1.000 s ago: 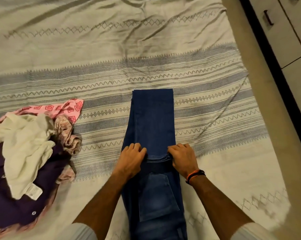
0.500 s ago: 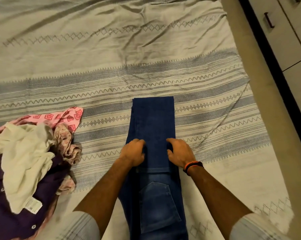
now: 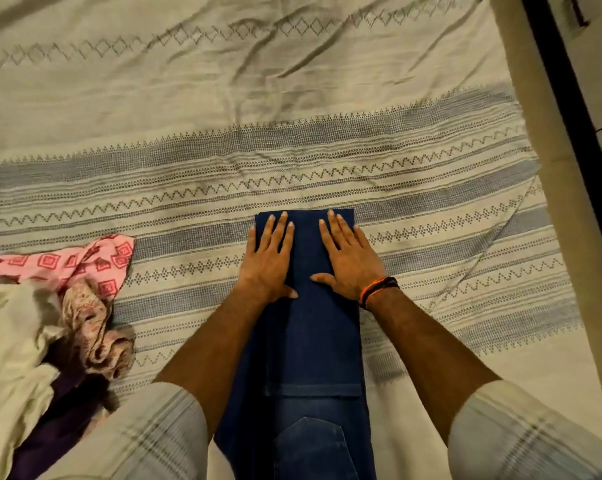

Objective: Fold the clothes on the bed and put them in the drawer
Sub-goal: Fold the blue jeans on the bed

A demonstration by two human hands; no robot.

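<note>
Both hands, left hand (image 3: 268, 261) and right hand (image 3: 350, 261), lie spread and flat on the half-folded blue jeans (image 3: 310, 341) near the bed's (image 3: 292, 81) right edge, seemingly pressing the fold smooth.

No readable text, labels, brands or numbers anywhere.

Dark blue jeans (image 3: 310, 341) centre; cream bedsheet (image 3: 292, 98) with grey-blue bands, zigzags, diamonds. Lower left: pink square-print cloth (image 3: 67, 261), cream garment (image 3: 12, 358), purple garment (image 3: 64, 420). Orange-black wristband (image 3: 377, 291).
</note>
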